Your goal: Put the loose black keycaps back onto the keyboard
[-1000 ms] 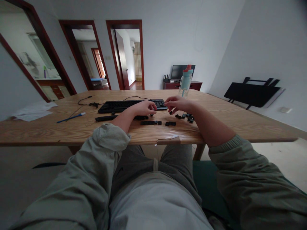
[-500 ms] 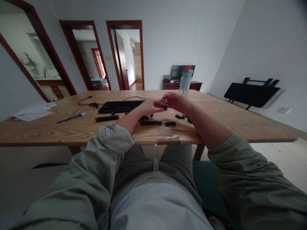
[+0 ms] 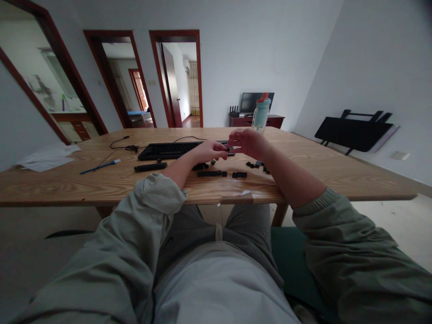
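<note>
My left hand is over the near right part of a black keyboard. Its thumb and fingers pinch a small black keycap. Facing it from the right, my right hand has its fingers curved and apart from the thumb, close to the keycap; I see nothing held in it. Below the hands, loose black keycaps lie in a short row, with a smaller group beside them. More dark pieces lie near my right wrist. My left hand and forearm hide part of the keyboard.
A long black piece and a blue brush lie left of my forearm. Farther left are the keyboard cable and white paper. A bottle stands behind my right hand. The table's front edge has a taped patch.
My right hand's fingers have spread and drawn slightly away from the left fingertips, so the small keycap now shows in my left hand. The left hand has shifted slightly left.
</note>
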The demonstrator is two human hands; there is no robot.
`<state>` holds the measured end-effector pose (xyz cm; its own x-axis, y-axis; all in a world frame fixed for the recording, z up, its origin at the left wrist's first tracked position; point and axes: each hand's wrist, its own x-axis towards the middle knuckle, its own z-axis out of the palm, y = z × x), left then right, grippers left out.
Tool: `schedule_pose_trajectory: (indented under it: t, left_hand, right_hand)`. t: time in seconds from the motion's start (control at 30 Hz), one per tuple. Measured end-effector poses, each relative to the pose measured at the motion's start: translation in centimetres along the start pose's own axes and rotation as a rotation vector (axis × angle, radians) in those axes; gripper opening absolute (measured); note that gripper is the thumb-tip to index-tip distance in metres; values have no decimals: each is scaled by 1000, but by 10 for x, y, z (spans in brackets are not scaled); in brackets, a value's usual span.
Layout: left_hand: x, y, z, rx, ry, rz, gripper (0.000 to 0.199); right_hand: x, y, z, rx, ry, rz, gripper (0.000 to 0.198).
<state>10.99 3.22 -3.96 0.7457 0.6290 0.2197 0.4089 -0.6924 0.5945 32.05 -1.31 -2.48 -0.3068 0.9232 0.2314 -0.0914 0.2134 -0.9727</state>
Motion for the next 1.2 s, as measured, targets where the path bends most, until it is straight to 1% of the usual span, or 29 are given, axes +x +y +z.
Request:
schedule_pose_trajectory:
  t: [0.07,0.13,0.23,0.3,0.43,0.5,0.57,0.67,0.8,0.87,0.93,1.07,1.2]
  left_hand:
    - [-3,3,-2,35,0,-20,37]
    - [-5,6,-4,54,-9,-19,38]
    - [-7,10,-6,44,-19,-6,39]
    - [-7,10,-5,17,-14,-18,41]
    - [-6,8,-5,29,-1,-41,43]
    - [-5,5,-4,87,11,-51,41]
    - [-5,2,-4,154,13,-66,37]
    - [-4,-5,-4,220,-5,-93,34]
    - [-1,-13,0,266,-12,-111,35]
    - [1,-15,2,298,-35,-103,35]
    - [3,-17,3,327,-57,-90,34]
    - [2,-16,3,334,-46,-96,32]
    - [-1,-13,1,328,-49,-156,30]
  right_hand:
    - [1,0,-3,-109,54,-19,17]
    - [3,2,-6,-261,76,-62,18]
    - [5,8,-8,-514,9,-126,23]
    - [6,12,-7,-630,-59,-136,27]
    - [7,16,-8,-727,-113,-140,32]
    - [9,16,-12,-757,-99,-136,32]
    - [11,14,-19,-828,-52,-123,30]
    - [10,10,-33,-1022,9,-50,26]
    - [7,7,-49,-1238,-37,168,30]
    - [7,8,-55,-1309,-56,246,34]
    - [7,8,-60,-1357,-92,292,37]
    - [5,7,-67,-1378,-207,342,37]
    - [1,3,-66,-1379,-237,377,41]
